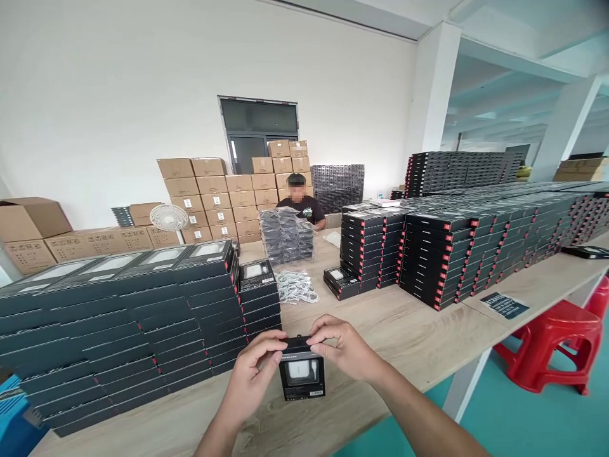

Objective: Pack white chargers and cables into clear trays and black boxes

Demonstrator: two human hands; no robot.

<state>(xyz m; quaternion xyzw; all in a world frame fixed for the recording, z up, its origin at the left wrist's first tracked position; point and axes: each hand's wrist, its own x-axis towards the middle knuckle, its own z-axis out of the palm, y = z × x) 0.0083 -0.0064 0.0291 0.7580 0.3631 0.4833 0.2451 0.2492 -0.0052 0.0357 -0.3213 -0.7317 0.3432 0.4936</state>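
Note:
A small black retail box [303, 384] stands upright on the wooden table in front of me. Through its clear window a white charger-like item [301, 370] shows. My left hand [254, 371] grips the box's top flap at the left corner between thumb and fingers. On the opposite top corner, my right hand [343, 346] pinches the flap in the same way. Just beyond the hands lies a heap of white cables [297, 287], with a stack of similar black boxes [259, 298] to its left.
Tall rows of black boxes line the left [118, 324] and right [431, 260] of the table [380, 330]. Across it sits a person [309, 208] behind plastic-wrapped dark stacks [286, 235]. A white fan [169, 218], brown cartons [238, 203] and a red stool [556, 343] stand around.

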